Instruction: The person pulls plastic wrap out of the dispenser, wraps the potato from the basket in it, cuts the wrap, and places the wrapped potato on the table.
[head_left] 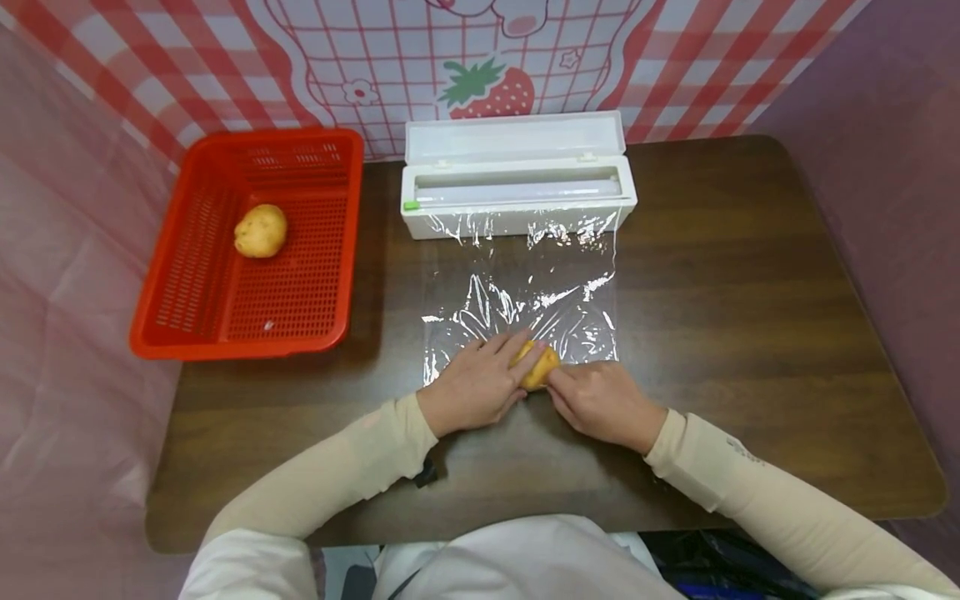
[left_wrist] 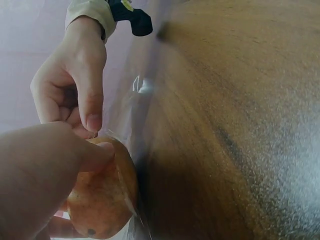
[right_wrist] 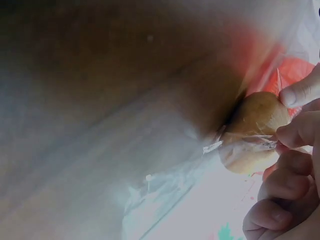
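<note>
A potato (head_left: 542,367) rests on the near end of a sheet of cling film (head_left: 525,283) that runs out across the table from its dispenser (head_left: 516,223). My left hand (head_left: 472,385) grips the potato, fingers over its top and thumb against its near side. In the left wrist view the thumb presses on the skin of the potato (left_wrist: 100,205). My right hand (head_left: 606,404) pinches the film's edge against the potato's right side. In the right wrist view, film lies gathered over part of the potato (right_wrist: 257,117), close to the curled fingers.
At the left stands a red plastic basket (head_left: 341,292) holding another potato (head_left: 262,231). The white dispenser, lid (head_left: 513,140) raised, sits at the back against a strawberry-patterned cloth (head_left: 525,50). A green cutter slide (head_left: 411,205) is at its left end.
</note>
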